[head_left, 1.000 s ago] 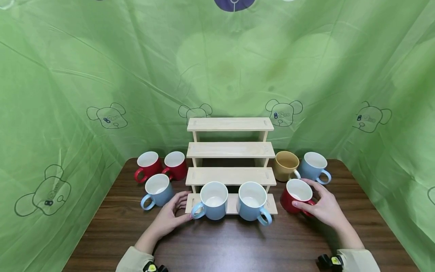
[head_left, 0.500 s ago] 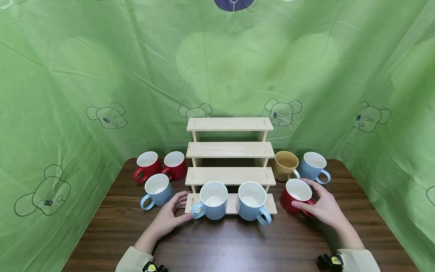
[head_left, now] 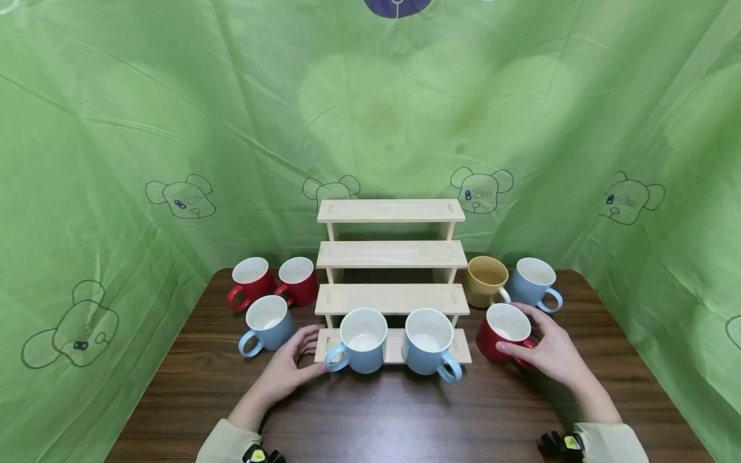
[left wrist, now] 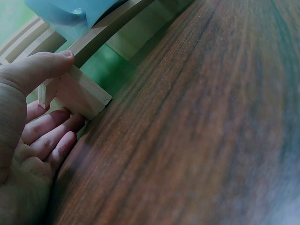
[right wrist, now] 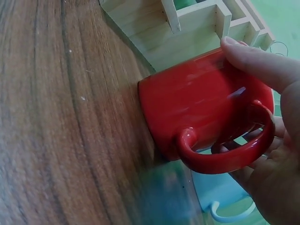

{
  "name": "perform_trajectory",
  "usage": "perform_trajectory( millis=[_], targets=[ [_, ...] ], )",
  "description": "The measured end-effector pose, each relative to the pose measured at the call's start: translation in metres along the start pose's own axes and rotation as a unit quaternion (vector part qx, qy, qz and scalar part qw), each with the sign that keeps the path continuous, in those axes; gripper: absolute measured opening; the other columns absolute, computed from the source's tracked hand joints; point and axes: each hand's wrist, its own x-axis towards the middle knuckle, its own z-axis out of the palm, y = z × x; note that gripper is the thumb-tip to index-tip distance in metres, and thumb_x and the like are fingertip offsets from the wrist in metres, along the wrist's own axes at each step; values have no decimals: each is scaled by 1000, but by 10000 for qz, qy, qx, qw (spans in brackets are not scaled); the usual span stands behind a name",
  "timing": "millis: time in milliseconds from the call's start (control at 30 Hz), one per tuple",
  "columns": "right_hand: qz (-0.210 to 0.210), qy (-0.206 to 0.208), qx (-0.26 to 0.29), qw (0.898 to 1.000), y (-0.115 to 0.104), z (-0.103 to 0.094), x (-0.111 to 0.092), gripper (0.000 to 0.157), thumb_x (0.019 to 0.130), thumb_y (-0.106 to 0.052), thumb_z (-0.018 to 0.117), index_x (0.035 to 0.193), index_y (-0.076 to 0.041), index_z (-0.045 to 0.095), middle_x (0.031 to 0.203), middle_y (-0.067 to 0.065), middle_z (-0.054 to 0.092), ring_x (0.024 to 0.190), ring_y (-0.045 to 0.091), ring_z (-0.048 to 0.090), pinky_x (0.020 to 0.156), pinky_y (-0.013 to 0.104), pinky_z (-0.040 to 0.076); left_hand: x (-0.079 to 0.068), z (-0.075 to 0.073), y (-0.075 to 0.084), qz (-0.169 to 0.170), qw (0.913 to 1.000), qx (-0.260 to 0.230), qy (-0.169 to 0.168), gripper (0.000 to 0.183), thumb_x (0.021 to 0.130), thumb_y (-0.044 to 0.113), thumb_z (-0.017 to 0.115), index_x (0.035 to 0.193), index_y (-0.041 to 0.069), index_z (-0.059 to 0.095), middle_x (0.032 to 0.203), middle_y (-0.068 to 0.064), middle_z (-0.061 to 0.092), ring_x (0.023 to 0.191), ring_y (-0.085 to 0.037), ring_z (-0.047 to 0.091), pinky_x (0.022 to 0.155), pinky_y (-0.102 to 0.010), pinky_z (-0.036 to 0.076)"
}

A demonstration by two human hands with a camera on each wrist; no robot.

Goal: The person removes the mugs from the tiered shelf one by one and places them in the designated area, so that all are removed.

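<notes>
A pale wooden stepped shelf point(head_left: 390, 300) stands at the middle of the table. My left hand point(head_left: 287, 368) holds the left end of its lowest step; in the left wrist view the thumb point(left wrist: 44, 65) lies on the step's front edge and the fingers curl beside the end panel point(left wrist: 82, 93). Two light blue mugs, one on the left point(head_left: 363, 344) and one on the right point(head_left: 429, 344), sit upright on that step. Right of the shelf, my right hand point(head_left: 550, 347) grips a red mug point(head_left: 502, 334) around its body, thumb near the rim, handle toward the palm point(right wrist: 234, 159).
Left of the shelf stand two red mugs point(head_left: 253, 283) point(head_left: 298, 283) and a light blue mug point(head_left: 271, 323). A mustard-yellow mug point(head_left: 485, 283) and another light blue mug point(head_left: 532, 285) are at the back right. Green cloth point(head_left: 382, 116) hangs behind the dark wood table point(head_left: 393, 418).
</notes>
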Motion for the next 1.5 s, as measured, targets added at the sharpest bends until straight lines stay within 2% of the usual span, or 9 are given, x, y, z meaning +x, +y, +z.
perform_trajectory(
  millis=[100,300,467,700,933,1133,1233,1367,1500],
  targets=[
    [-147,83,12,9999,-3,-2,0,93,79,-35,102,155,-8,55,140,18,68,121,31,69,91,11,47,0,0,0,-24,10000,21,-2,77,91,13,91,156,8,50,148,-14,65,134,-32,64,111,-25,51],
    [-585,510,161,9969,-15,-6,-1,86,79,-25,102,150,-3,59,140,17,67,113,-6,63,94,4,46,0,-1,0,-18,10000,44,2,77,91,13,91,156,7,50,148,-14,65,134,-34,63,111,-25,51],
    [-722,970,-174,9925,-29,-9,-2,80,80,-27,101,148,-9,63,138,11,69,116,7,63,95,6,39,0,-1,0,0,10000,43,1,77,91,12,91,156,7,50,148,-15,65,134,-33,64,111,-25,51],
    [-737,1282,41,9890,-57,-5,-4,72,85,-22,96,147,-7,64,140,12,68,121,-17,50,100,7,32,1,-2,-1,29,10000,66,8,76,92,13,90,156,8,50,148,-15,65,133,-32,64,111,-25,51],
    [-717,1154,344,9901,-82,0,-9,68,87,-19,94,147,-7,64,142,9,68,123,7,63,101,6,40,1,-1,-3,117,9999,22,2,76,92,12,90,156,5,50,147,-16,65,132,-28,65,110,-25,52],
    [-811,1021,178,9913,-100,4,-17,72,85,-24,96,148,-13,65,144,3,68,129,1,57,105,9,33,1,1,-7,248,9996,-63,-70,76,93,9,89,156,4,49,147,-17,65,132,-23,65,109,-24,52],
    [-833,860,127,9927,-111,6,-18,75,85,-28,97,150,-12,63,147,3,66,134,8,56,106,10,31,0,1,-6,276,9996,-69,-39,76,92,9,89,156,4,50,147,-16,65,132,-23,65,109,-23,51],
    [-841,533,-28,9950,-126,9,-15,78,88,-37,95,153,-14,59,148,3,65,136,23,58,108,22,37,0,0,-5,273,9996,-18,-12,76,92,10,90,156,5,50,146,-16,65,132,-23,65,109,-23,51],
    [-985,304,55,9947,-137,14,-9,79,87,-39,95,152,-12,58,147,6,65,136,27,60,108,30,44,1,0,-3,236,9997,7,-28,76,92,11,90,156,4,50,147,-16,65,132,-25,65,110,-24,52]
  ],
)
